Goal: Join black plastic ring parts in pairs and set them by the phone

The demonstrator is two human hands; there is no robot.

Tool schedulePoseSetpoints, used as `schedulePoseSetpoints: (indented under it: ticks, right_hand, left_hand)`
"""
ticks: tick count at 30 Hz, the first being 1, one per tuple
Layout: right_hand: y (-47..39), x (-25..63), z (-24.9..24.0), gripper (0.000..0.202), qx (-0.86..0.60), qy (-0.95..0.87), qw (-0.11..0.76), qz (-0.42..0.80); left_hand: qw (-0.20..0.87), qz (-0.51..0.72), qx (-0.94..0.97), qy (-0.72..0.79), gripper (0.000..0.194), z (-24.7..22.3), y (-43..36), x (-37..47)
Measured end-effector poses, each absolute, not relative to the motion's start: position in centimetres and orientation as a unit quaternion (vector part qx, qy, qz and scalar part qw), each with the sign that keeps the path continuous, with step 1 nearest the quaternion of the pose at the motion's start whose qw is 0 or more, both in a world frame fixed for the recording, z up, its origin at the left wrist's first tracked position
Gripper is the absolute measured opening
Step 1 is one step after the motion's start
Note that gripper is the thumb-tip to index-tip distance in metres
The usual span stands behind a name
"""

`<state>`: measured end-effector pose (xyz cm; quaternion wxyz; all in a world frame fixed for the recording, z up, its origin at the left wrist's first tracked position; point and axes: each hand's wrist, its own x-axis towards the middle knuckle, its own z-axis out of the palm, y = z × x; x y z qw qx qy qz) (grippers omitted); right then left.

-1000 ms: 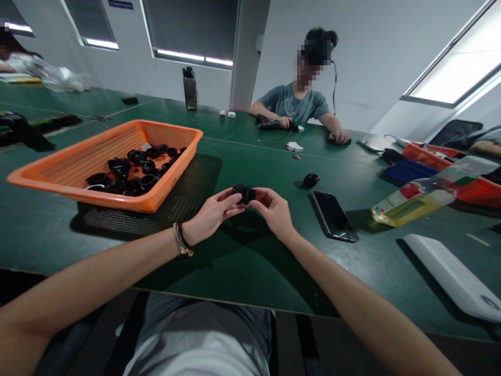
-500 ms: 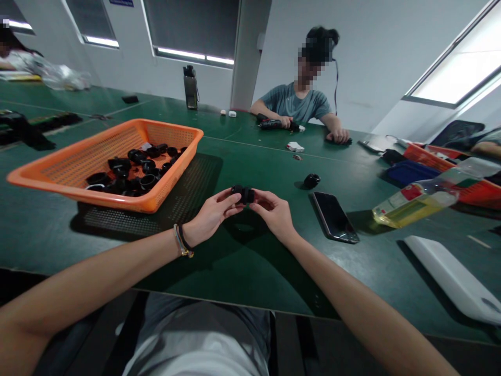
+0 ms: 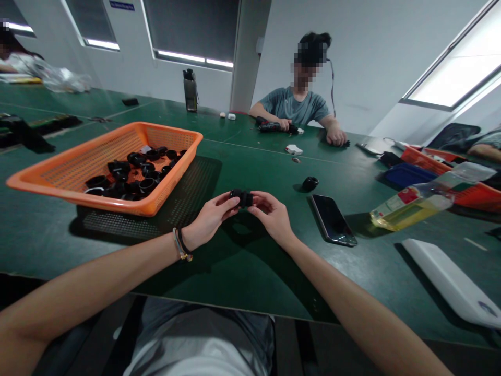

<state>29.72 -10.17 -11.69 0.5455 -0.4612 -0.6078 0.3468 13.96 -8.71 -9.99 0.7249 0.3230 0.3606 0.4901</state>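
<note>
Between my two hands, a little above the green table (image 3: 274, 282), is a small black plastic fitting (image 3: 243, 198). The thumb and fingers of my left hand (image 3: 211, 218) are closed round its left end. My right hand (image 3: 273, 215) pinches the other end with thumb and fingertips. Fingers partly cover the piece, so its exact shape is hidden. A similar black round fitting (image 3: 310, 183) lies on the table beyond my right hand. More black fittings (image 3: 146, 169) are heaped in the orange basket (image 3: 152, 206) to the left.
Right of my hands lie a phone (image 3: 334, 220), a tilted bottle of yellow liquid (image 3: 407, 206) and a long white case (image 3: 450, 279). Orange and blue trays (image 3: 407, 175) stand farther right. Across the table a co-worker (image 3: 299, 107) holds a dark tool (image 3: 272, 126). A dark bottle (image 3: 190, 91) stands behind.
Both hands still hold the black fitting in nearly the same place, with only slight shifts of the fingers. The view has tilted a little. The co-worker's head has moved slightly left.
</note>
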Motion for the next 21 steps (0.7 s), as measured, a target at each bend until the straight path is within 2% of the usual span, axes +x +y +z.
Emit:
schedulePoseSetpoints:
  ticks: [21]
  right_hand:
    - [-10.23,29.56,-11.34,0.029,-0.459,-0.615,0.540,0.346]
  left_hand:
    - [0.716,0.472,0.361,0.366,0.008,-10.05,-8.59,13.62]
